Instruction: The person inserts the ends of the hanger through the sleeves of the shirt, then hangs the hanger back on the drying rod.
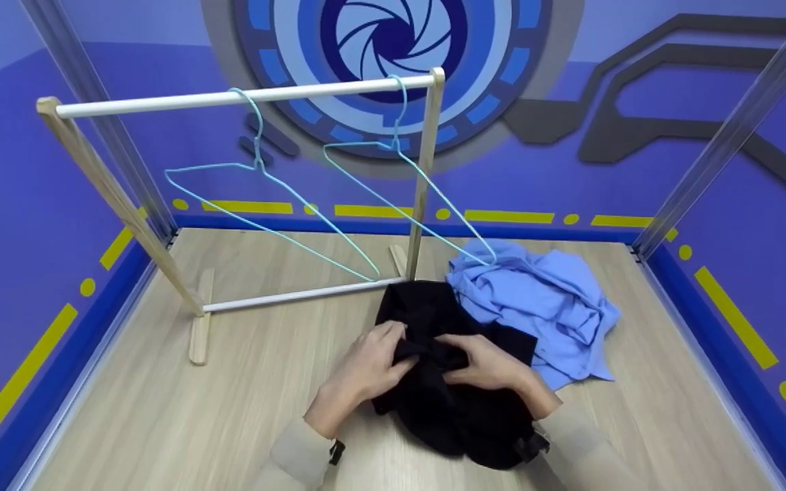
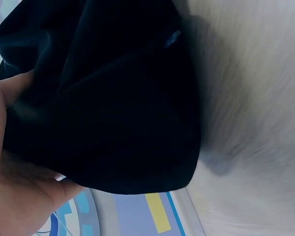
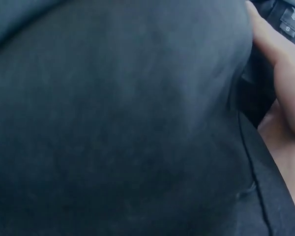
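Blue-violet walls (image 1: 536, 181), marked with yellow bars and a large circular emblem (image 1: 393, 37), are set around a wood-grained bench (image 1: 263, 395). On the bench, just in front of the right end of a rack, a black garment (image 1: 461, 419) is bunched in loose folds. It is gripped by both hands: by the left hand (image 1: 366, 361) at its left side, with fingers and thumb curled into the cloth, and by the right hand (image 1: 492, 365) opposite, with fabric likewise taken between thumb and fingers. A small label (image 3: 291, 19) is shown inside the garment in the right wrist view. Both wrists are covered by pale sleeves (image 1: 301, 450). Behind and to the right of the black garment, a crumpled light-blue garment (image 1: 543, 300) is laid, partly overlapped by the black cloth. Farther left, the rack (image 1: 161, 103) is formed of wooden uprights and white rails. Two pale turquoise hangers are hung by their hooks from its top rail, one near the middle (image 1: 258, 160) and one near the right upright (image 1: 395, 143). Neither hanger is loaded with cloth.
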`<state>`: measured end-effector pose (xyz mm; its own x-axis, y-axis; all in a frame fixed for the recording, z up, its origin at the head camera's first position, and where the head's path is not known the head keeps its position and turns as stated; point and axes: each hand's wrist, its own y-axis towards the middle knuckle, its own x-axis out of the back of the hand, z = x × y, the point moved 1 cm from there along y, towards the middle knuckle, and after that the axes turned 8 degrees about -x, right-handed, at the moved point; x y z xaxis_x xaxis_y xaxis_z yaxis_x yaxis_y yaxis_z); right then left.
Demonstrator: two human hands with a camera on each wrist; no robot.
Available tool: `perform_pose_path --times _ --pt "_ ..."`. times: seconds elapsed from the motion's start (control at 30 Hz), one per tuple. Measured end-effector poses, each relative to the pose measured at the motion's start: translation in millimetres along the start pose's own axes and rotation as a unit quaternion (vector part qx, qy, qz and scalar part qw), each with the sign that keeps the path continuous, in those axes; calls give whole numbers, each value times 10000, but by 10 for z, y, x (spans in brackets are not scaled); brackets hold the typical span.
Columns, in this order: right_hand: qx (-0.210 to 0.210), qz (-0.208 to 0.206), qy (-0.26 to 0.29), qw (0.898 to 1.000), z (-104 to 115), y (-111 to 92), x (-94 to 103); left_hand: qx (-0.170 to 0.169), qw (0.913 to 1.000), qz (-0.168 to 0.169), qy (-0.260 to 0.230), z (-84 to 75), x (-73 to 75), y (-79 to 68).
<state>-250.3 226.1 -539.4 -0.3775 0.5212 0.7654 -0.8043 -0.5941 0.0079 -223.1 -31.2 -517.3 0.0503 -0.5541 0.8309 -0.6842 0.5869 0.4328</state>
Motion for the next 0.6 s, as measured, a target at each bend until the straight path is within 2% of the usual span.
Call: perform_pose_path --times 0.13,0.37,0.5,0.6 --pt "266 159 186 9993 6 15 -34 85 9999 -44 108 17 -13 7" --pt "703 473 314 9959 26 37 -59 373 9988 287 -111 35 -39 -4" --pt "757 577 431 9945 27 48 -72 472 9977 440 -198 56 -58 -3" --pt "697 479 424 9955 28 53 -71 659 9958 510 -369 90 -77 -6"
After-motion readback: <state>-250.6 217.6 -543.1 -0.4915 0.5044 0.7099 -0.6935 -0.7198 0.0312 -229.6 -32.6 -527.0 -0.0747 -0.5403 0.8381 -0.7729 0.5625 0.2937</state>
